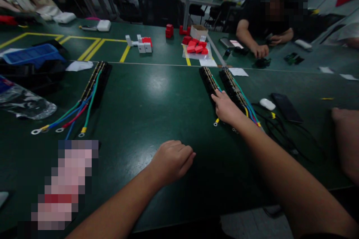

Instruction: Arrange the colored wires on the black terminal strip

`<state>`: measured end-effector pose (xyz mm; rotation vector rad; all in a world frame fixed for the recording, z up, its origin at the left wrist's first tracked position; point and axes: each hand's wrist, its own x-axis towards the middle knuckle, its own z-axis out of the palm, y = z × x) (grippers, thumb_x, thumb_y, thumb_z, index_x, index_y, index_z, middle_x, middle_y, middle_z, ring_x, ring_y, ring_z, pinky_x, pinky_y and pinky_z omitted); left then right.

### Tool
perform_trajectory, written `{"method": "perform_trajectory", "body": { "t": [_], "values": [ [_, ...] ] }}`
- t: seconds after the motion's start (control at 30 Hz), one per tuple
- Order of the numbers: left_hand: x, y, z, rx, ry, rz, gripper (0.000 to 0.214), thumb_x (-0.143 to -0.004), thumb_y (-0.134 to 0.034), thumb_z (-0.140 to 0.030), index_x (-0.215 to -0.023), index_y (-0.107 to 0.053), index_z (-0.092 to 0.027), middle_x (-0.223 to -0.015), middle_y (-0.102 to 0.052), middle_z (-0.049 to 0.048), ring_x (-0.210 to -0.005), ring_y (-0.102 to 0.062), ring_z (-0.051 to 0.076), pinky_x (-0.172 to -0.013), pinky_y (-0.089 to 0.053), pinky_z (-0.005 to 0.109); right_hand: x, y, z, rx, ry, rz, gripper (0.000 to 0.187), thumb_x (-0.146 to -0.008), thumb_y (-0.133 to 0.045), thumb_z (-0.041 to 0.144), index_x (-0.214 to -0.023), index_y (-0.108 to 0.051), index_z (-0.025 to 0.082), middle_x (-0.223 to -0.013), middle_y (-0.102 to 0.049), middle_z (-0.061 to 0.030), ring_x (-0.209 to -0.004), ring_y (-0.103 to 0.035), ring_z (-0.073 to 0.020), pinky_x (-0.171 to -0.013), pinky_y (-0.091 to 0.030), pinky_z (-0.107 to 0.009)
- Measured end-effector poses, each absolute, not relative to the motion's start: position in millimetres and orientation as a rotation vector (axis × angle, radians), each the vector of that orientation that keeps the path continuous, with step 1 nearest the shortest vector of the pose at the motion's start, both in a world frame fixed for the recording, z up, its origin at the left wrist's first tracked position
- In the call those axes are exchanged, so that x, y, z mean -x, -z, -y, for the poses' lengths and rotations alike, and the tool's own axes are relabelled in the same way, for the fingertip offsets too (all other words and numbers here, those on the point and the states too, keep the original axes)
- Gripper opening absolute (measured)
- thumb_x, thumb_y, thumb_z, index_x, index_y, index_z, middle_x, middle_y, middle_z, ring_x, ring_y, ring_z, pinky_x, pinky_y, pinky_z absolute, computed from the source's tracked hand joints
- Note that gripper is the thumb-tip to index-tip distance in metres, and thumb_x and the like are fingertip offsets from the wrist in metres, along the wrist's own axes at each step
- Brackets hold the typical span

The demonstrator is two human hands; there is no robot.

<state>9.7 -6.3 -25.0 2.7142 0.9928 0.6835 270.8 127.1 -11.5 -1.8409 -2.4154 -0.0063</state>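
My right hand (226, 109) reaches out across the green table (157, 112) and rests on the near ends of two black terminal strips (209, 80) with coloured wires; its fingers curl over the wires between them. A yellow ring lug (216, 122) pokes out below the hand. My left hand (171, 160) lies closer to me on the bare table, fingers curled into a loose fist with nothing seen in it. Another black terminal strip (97, 82) with blue, red and green wires (70, 115) lies to the left, untouched.
Red and white blocks (196, 46) and a small box sit at the back. A blue tray (32, 54) and plastic bag (24, 101) lie left. A phone (286, 106) and white mouse-like object (267, 104) lie right. Another person's arm (346, 138) rests at the right edge; another sits opposite.
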Motion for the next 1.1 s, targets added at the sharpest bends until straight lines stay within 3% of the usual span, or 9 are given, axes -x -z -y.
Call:
{"method": "perform_trajectory", "body": {
  "t": [0.13, 0.3, 0.47, 0.63, 0.8, 1.1],
  "values": [
    [-10, 25, 6, -2.714, -0.689, -0.986, 0.027, -0.095, -0.041, -0.027, -0.076, -0.059, -0.018, -0.062, -0.058, 0.0014, -0.057, -0.051, 0.015, -0.057, -0.038, 0.030, -280, 8, -131, 1.884, 0.005, 2.391, 0.061, -0.079, -0.042, 0.003, -0.140, -0.046, 0.001, -0.151, -0.035, -0.0214, -0.142, -0.026, -0.0359, -0.115, -0.022, -0.055],
    [-10, 28, 6, -2.737, -0.678, -0.979, 0.027, -0.095, -0.041, -0.027, -0.075, -0.058, -0.018, -0.063, -0.058, 0.0009, -0.057, -0.050, 0.016, -0.056, -0.037, 0.031, -278, -4, -127, 2.156, 0.136, 2.471, 0.058, -0.083, -0.040, 0.003, -0.140, -0.043, -0.005, -0.150, -0.031, -0.0283, -0.140, -0.029, -0.0369, -0.114, -0.026, -0.049],
    [-9, 28, 7, -2.741, -0.665, -0.978, 0.028, -0.095, -0.040, -0.027, -0.075, -0.058, -0.018, -0.063, -0.057, 0.0007, -0.058, -0.051, 0.016, -0.058, -0.037, 0.031, -278, -12, -122, 2.279, 0.165, 2.482, 0.057, -0.084, -0.041, 0.003, -0.141, -0.043, 0.000, -0.150, -0.031, -0.0261, -0.136, -0.036, -0.0377, -0.109, -0.033, -0.046],
    [-10, 27, 6, -2.750, -0.623, -0.996, 0.029, -0.095, -0.040, -0.028, -0.074, -0.057, -0.019, -0.063, -0.057, 0.0007, -0.058, -0.051, 0.016, -0.056, -0.036, 0.032, -266, -25, -108, 2.371, 0.369, 2.403, 0.044, -0.092, -0.038, 0.013, -0.132, -0.054, 0.004, -0.148, -0.035, -0.0259, -0.133, -0.038, -0.0388, -0.102, -0.036, -0.054],
    [-10, 29, 6, -2.761, -0.587, -1.012, 0.027, -0.095, -0.040, -0.028, -0.074, -0.055, -0.019, -0.063, -0.058, 0.0008, -0.059, -0.052, 0.017, -0.057, -0.037, 0.032, -224, -29, -74, 2.201, 0.297, 2.644, 0.047, -0.091, -0.036, 0.011, -0.134, -0.054, 0.005, -0.151, -0.035, -0.0222, -0.133, -0.041, -0.0359, -0.103, -0.038, -0.049],
    [-11, 28, 8, -2.767, -0.540, -1.008, 0.025, -0.094, -0.041, -0.027, -0.074, -0.054, -0.020, -0.065, -0.060, 0.0013, -0.060, -0.054, 0.017, -0.057, -0.037, 0.032, -193, -11, -24, 2.056, 0.234, 2.806, 0.050, -0.094, -0.030, 0.009, -0.141, -0.047, 0.004, -0.150, -0.037, -0.0210, -0.134, -0.040, -0.0375, -0.104, -0.037, -0.052]
  ]
}}
